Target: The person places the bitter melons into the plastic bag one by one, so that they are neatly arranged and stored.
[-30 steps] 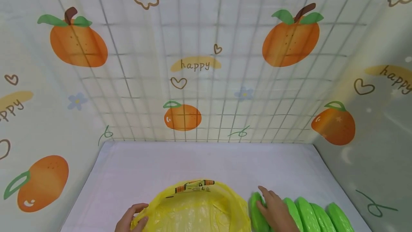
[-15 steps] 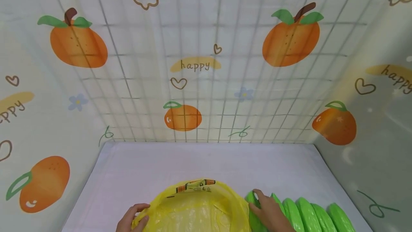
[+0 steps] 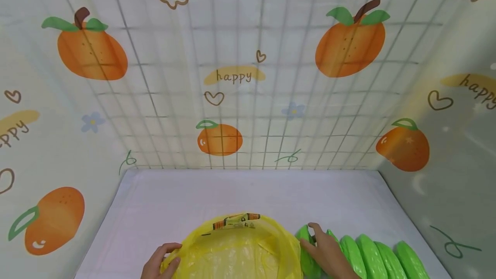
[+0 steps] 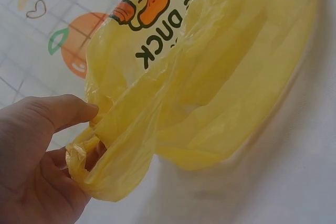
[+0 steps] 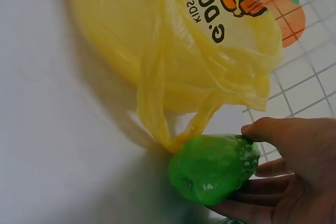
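A thin, see-through yellow plastic bag (image 3: 236,261) stands open, its far rim arched, with a duck print (image 4: 155,3) and dark lettering on its side. The person's left hand (image 3: 160,262) holds it by a crumpled handle loop (image 4: 123,169). Just right of the bag, the right hand (image 3: 327,253) grips a glossy green piece (image 5: 212,169), long and rounded, rough-looking near the thumb. Whether it touches the bag's other handle (image 5: 152,93), I can't tell.

At lower right, the right hand (image 5: 302,166) grips a shiny green object (image 5: 210,171), while a printed yellow bag (image 5: 176,40) spreads across the top.
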`<control>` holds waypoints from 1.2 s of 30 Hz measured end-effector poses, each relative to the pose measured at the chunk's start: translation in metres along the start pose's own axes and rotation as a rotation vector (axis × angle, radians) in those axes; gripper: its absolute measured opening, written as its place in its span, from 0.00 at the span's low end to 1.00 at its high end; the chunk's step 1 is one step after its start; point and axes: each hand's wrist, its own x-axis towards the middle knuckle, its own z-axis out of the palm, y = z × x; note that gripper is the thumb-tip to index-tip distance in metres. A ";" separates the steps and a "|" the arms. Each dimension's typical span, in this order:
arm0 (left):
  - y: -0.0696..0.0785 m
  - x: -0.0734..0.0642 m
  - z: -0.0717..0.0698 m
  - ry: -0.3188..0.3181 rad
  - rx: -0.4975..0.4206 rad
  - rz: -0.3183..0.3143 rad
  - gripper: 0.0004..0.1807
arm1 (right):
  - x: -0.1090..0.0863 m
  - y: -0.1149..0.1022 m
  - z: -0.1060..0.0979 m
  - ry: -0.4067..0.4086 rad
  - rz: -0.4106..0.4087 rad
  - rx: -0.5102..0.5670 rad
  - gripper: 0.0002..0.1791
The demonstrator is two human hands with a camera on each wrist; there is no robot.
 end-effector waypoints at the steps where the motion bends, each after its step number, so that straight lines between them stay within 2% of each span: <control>1: -0.001 0.000 0.000 -0.007 -0.004 -0.005 0.18 | -0.001 0.000 -0.001 0.006 -0.002 0.001 0.35; 5: -0.004 0.002 0.000 -0.024 -0.011 -0.020 0.18 | -0.003 -0.001 -0.005 0.018 0.002 0.020 0.35; 15: 0.002 0.005 0.000 0.016 0.055 0.013 0.14 | -0.007 -0.012 -0.025 0.052 -0.033 0.058 0.35; 23: -0.002 0.004 0.001 0.019 0.025 0.001 0.14 | -0.010 -0.024 -0.040 0.036 -0.012 0.040 0.38; 31: -0.003 0.003 0.004 0.050 0.034 0.012 0.12 | -0.015 -0.041 -0.048 0.040 0.002 0.109 0.39; 36: -0.003 0.005 0.006 0.047 0.039 0.015 0.13 | -0.020 -0.053 -0.053 0.032 0.019 0.154 0.40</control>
